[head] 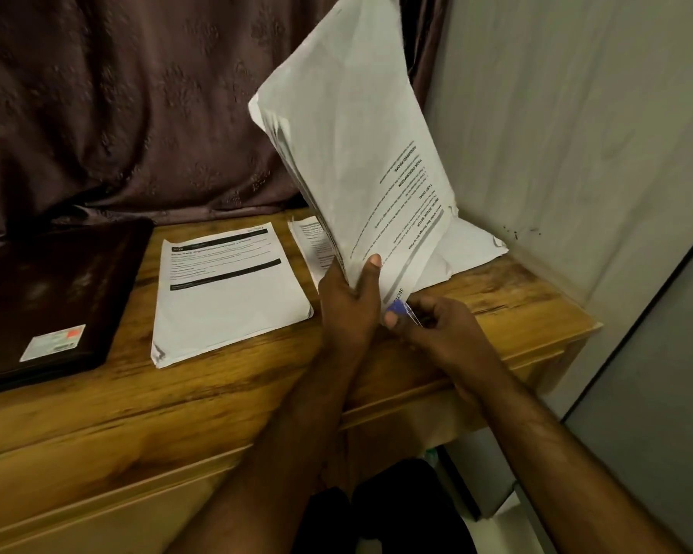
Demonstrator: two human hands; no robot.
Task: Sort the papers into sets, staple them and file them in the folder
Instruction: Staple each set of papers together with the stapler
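Currently the paper set (357,153) stands tilted above the wooden desk (497,297), left hand (347,305) pinching its lower corner. Right hand (437,325) grips a small blue stapler (401,309) at that corner. Risk: sheets look fanned, so the staple may miss some. Dark folder (53,297) lies far left.

A wooden desk (97,413) with a warm, streaked grain runs across the view. Behind it hangs a dark brown patterned curtain (137,94). To the right stands a pale wall (577,113), marked with a few dark specks.
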